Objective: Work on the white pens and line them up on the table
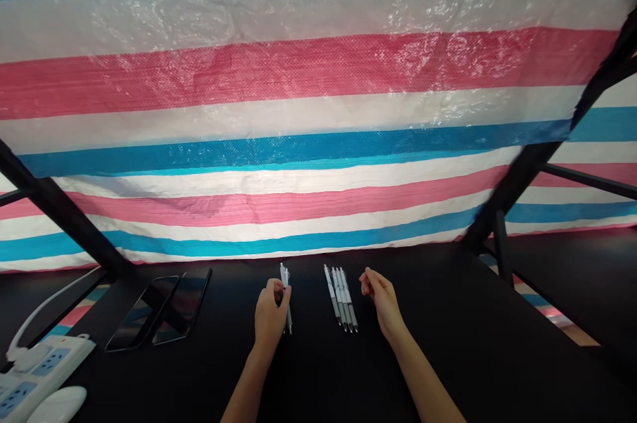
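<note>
Four white-and-grey pens lie side by side as a pen row (339, 297) on a black table (311, 380), clips and slim tips visible, lengths running away from the person, slightly slanted; taken as the landmark. Just left of the pen row: the left hand (269, 313), thumb and forefinger pinching a smaller bundle of similar pens (284, 275), apparently two, though the hand covers their middles and the count is uncertain; the other fingers curl under, mostly hidden. Just right of the pen row: the right hand (385, 300), not touching it, fingers bent inward and loosely bunched, no object seen in them; cannot tell whether thumb and fingertips meet. Well left of the pen row, two dark phones (186, 307) lie flat, one next to the other, screens glossy. Farther left and nearer the person than the pen row: a white power strip (74, 355) with a white cable (22, 328) plugged in, a rounded white object (58, 404) beside it. Beyond the pen row hangs a striped sheet (298, 71) in blue, white and red-pink; dark frame bars (512, 184) slant up on either side.
</note>
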Available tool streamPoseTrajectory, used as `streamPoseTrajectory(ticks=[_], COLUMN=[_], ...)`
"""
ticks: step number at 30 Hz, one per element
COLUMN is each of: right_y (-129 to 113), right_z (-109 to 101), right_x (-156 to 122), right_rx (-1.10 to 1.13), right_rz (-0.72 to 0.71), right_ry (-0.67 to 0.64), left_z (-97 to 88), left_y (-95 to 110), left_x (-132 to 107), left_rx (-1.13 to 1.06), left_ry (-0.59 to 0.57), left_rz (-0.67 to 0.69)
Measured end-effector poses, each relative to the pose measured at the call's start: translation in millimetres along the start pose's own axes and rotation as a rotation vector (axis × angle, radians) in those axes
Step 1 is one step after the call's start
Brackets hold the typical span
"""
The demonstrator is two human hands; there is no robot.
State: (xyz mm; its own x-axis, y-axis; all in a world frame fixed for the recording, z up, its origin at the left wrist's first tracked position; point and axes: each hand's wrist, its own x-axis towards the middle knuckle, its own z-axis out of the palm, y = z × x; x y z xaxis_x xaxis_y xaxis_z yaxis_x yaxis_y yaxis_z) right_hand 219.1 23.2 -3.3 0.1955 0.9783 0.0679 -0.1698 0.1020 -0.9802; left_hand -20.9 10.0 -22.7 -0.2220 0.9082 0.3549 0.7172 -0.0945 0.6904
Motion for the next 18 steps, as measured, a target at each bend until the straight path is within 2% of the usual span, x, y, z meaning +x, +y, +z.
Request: streamPoseTrajectory(ticks=[6,12,18], right_y=[-1.4,1.5,6.5], right_z=[1.8,2.3,2.2], right_x=[-0.9,-0.3,0.1], right_rx=[-0.013,-0.055,-0.264], right_rz=[-0.001,-0.017,-0.111], right_ry=[-0.002,-0.003,-0.061], left_z=[0.5,0.9,2.7], left_y=[4.8,4.9,2.4], left_x=[-2.5,-2.4,-1.7], left_rx=[0.132,0.144,0.12], left_ry=[-0.023,-0.024,-0.043], left_rz=[0.115,0.126,0.133])
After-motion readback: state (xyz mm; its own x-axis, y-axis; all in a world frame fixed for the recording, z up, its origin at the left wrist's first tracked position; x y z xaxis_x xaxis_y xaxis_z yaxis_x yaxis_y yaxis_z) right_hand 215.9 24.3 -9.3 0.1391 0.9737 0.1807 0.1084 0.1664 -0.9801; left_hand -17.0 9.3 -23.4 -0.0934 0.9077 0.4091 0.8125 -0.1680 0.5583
